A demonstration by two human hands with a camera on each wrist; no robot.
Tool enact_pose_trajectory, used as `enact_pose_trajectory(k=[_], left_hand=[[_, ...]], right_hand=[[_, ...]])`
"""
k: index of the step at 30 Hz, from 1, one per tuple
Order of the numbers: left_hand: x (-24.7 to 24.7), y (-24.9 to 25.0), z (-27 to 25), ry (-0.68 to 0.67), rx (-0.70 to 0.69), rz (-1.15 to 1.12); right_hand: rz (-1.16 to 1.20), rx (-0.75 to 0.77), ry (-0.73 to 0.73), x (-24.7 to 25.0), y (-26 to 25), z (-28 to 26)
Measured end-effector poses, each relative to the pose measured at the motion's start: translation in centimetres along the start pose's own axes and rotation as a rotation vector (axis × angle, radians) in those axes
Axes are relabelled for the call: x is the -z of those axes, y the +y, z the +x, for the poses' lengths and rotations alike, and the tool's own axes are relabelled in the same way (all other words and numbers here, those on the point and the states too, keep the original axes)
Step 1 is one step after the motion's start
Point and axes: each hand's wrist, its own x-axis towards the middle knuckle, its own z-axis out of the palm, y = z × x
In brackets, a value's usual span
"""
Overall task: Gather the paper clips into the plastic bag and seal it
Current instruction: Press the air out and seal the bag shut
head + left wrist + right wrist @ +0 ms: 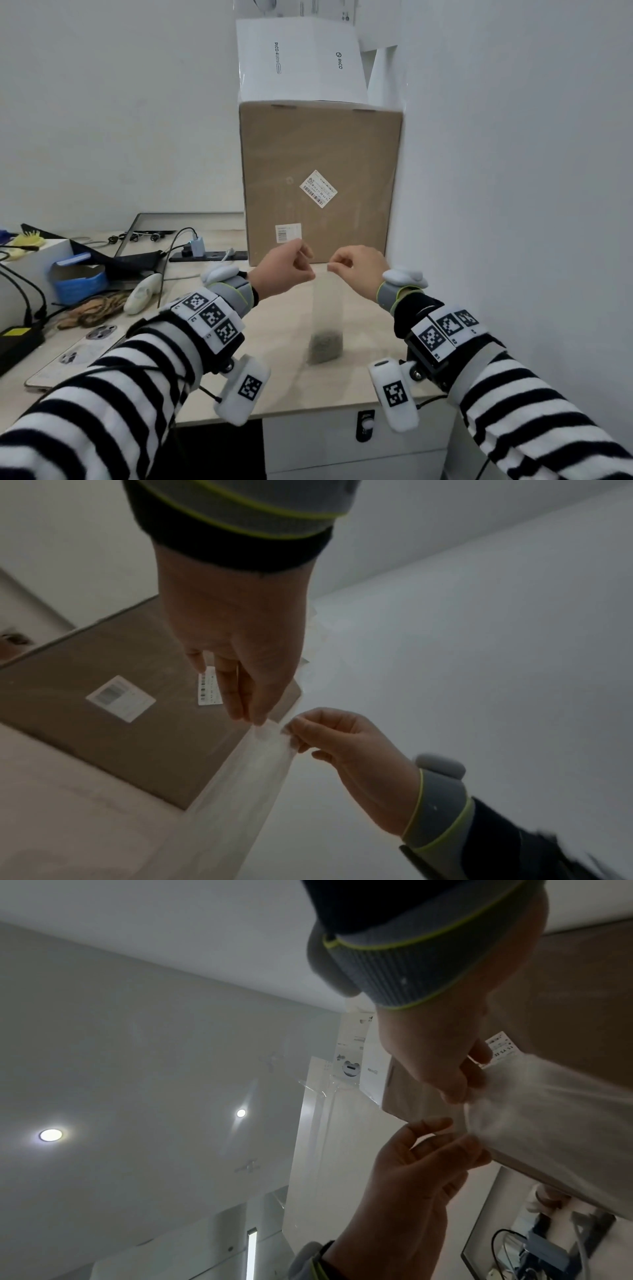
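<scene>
A clear plastic bag (325,308) hangs upright above the table (281,383), its top edge stretched between my two hands. A grey heap of paper clips (324,348) fills its bottom. My left hand (310,270) pinches the top left corner with thumb and forefinger. My right hand (333,268) pinches the top right corner. In the left wrist view the bag (260,764) hangs blurred below my left hand (258,722) and my right hand (293,730). The right wrist view shows the bag (534,1118) between my right hand (462,1096) and my left hand (476,1146).
A tall cardboard box (320,181) stands just behind the bag, with a white box (301,60) on top. A wall (513,171) is close on the right. Cables, a power strip (209,255), a blue container (80,279) and other clutter fill the left of the table.
</scene>
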Motion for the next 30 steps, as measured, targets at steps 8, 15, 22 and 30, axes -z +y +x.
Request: enact_pose_trajectory(k=[8,15,22,30], left_hand=[[-2.2,-0.8,-0.9,-0.008,0.148,-0.201],[-6.7,-2.9,-4.6,-0.841,0.194,0.025],[-9.7,-4.4,-5.4,-0.868,0.024,0.512],[-8.9,-6.3,-3.5,-0.829,0.066,0.535]], right_hand=[[-0.005,0.016,-0.046,-1.4,-0.2,-0.4],[-0.063,-0.11,-0.019,-5.6,1.5,-0.6],[0.076,-0.129,-0.216,-6.9,4.7,-1.5],[0.127,-0.084,-0.371,-5.7,7.0,-1.9]])
